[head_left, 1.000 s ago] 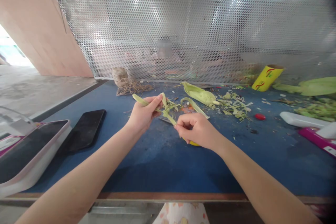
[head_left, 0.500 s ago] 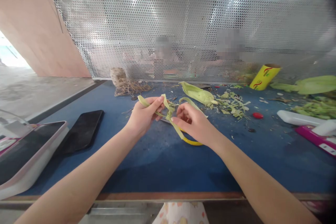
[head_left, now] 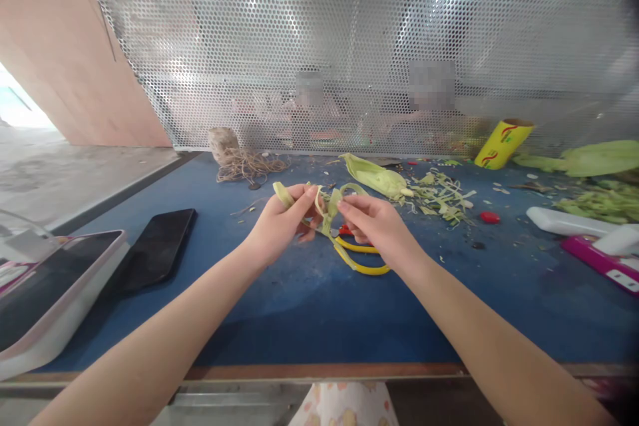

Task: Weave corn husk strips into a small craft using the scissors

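Observation:
Pale green corn husk strips (head_left: 327, 221), joined in a knot-like bunch, hang between my two hands. My left hand (head_left: 287, 216) pinches one strip between thumb and forefinger, with a curled end standing out behind the thumb. On the other side, my right hand (head_left: 369, 216) pinches a looped strip near the bunch. One strip dangles down over the scissors (head_left: 369, 271), which lie on the blue table below my hands. Their handles are yellow with some red; the blades are mostly hidden. Just behind my right hand lies a green corn husk (head_left: 377, 176).
Shredded husk (head_left: 444, 196) and a red piece (head_left: 490, 217) lie to the right. A phone (head_left: 157, 249) rests at left. Tangled twine (head_left: 244, 166) and a yellow tube (head_left: 503, 144) stand near the perforated metal screen (head_left: 349, 26), behind which people sit. White-and-magenta items (head_left: 599, 259) lie far right.
My right hand has closed its fingers on a strip and lifted it slightly. The bunch has shifted, and more of the scissors shows. My left hand keeps its pinch.

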Tool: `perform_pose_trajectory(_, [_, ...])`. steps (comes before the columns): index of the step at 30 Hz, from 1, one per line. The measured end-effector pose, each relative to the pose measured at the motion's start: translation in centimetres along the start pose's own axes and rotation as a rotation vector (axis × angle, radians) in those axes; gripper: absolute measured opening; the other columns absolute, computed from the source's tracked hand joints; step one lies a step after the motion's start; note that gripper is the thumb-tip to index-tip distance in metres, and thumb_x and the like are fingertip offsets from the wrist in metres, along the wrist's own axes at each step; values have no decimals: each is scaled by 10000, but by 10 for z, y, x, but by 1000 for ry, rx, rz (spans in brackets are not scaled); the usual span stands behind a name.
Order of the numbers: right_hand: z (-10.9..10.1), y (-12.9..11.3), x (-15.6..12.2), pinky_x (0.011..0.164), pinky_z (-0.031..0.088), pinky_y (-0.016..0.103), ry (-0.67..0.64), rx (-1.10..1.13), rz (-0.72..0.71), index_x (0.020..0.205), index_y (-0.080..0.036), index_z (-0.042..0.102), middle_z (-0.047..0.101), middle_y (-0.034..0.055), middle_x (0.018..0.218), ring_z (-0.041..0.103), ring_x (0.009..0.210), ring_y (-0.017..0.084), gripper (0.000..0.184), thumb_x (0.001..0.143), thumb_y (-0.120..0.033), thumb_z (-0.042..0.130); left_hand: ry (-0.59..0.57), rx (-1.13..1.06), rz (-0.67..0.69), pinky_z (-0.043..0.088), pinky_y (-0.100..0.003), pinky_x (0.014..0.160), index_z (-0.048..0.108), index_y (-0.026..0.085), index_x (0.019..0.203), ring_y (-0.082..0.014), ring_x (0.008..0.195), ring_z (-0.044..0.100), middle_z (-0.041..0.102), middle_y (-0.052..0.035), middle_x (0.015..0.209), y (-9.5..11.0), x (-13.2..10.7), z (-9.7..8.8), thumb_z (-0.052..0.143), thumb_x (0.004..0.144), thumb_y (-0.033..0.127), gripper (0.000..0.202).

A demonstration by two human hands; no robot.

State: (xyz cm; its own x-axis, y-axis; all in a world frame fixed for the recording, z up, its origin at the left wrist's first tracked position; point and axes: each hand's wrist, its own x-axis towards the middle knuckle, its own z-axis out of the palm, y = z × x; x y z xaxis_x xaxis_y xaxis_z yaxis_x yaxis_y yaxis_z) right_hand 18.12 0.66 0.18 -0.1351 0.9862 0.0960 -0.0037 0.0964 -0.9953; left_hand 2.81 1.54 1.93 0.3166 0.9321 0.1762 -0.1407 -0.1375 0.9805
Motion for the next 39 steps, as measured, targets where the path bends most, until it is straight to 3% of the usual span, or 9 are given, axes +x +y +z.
perform_pose_trajectory(6, [0, 7, 3, 346, 245, 176, 94, -213, -78, 632, -176, 456, 356, -78, 463, 323, 356, 28, 364, 703, -520, 549, -56, 115, -14, 323, -155, 352, 480, 161, 628, -76, 455, 440, 442, 28, 516, 0, -2, 3, 476, 811, 353, 265])
perform_pose_trajectory(12, [3, 13, 4, 269, 266, 172, 37, -7, -4, 839, -226, 325, 485, -99, 498, 450, 274, 80, 351, 704, -410, 592, -101, 173, -2, 343, -168, 346, 458, 168, 654, -104, 520, 470, 452, 14, 579, -5, -1, 3, 449, 817, 375, 264])
perform_pose_trajectory(16, [2, 10, 5, 292, 319, 171, 29, 113, -50, 881, -228, 318, 508, -112, 499, 483, 301, 85, 433, 643, -325, 666, -120, 167, 22, 364, -177, 359, 473, 167, 690, -113, 560, 481, 478, 0, 627, -5, -1, 2, 485, 795, 384, 241])
perform_pose_trajectory(18, [1, 7, 5, 301, 319, 163, 25, 187, -47, 888, -217, 342, 507, -112, 475, 478, 311, 76, 457, 614, -324, 693, -138, 111, 93, 398, -194, 407, 506, 173, 809, -125, 615, 510, 527, -20, 724, -5, -1, 0, 552, 750, 384, 224])
perform_pose_trajectory(22, [0, 2, 3, 313, 325, 156, 13, 309, -16, 916, -187, 385, 504, -97, 415, 459, 321, 65, 435, 638, -358, 672, -200, 142, 366, 441, -279, 722, 517, 202, 1025, -213, 952, 514, 560, -70, 994, -8, -1, -8, 736, 563, 312, 523])
perform_pose_trajectory(25, [2, 3, 2, 326, 364, 168, 17, 336, -16, 965, -187, 380, 539, -82, 454, 506, 358, 86, 474, 640, -369, 673, -140, 372, 413, 398, -308, 803, 535, 196, 1012, -216, 942, 512, 570, -77, 1015, -16, -3, -6, 765, 526, 249, 540])
perform_pose_trajectory(29, [5, 4, 1, 343, 391, 185, 66, 280, -98, 987, -201, 389, 573, -63, 533, 554, 428, 110, 484, 634, -354, 683, 36, 502, 361, 397, -311, 786, 570, 170, 913, -194, 849, 535, 598, -67, 909, -22, -7, 4, 684, 641, 273, 313])
perform_pose_trajectory(35, [8, 1, -11, 500, 479, 281, 235, -111, -364, 1040, -254, 377, 581, -35, 629, 572, 528, 139, 404, 711, -286, 611, 141, 385, 318, 403, -265, 743, 578, 176, 817, -165, 807, 534, 586, -38, 833, -22, -9, 8, 593, 731, 276, 133])
perform_pose_trajectory(39, [11, 5, -15, 510, 455, 295, 299, -301, -512, 1053, -263, 366, 537, -35, 598, 551, 557, 153, 346, 761, -266, 551, 153, 366, 273, 388, -236, 660, 596, 176, 711, -139, 696, 508, 563, -6, 716, -20, -9, 8, 599, 715, 269, 93])
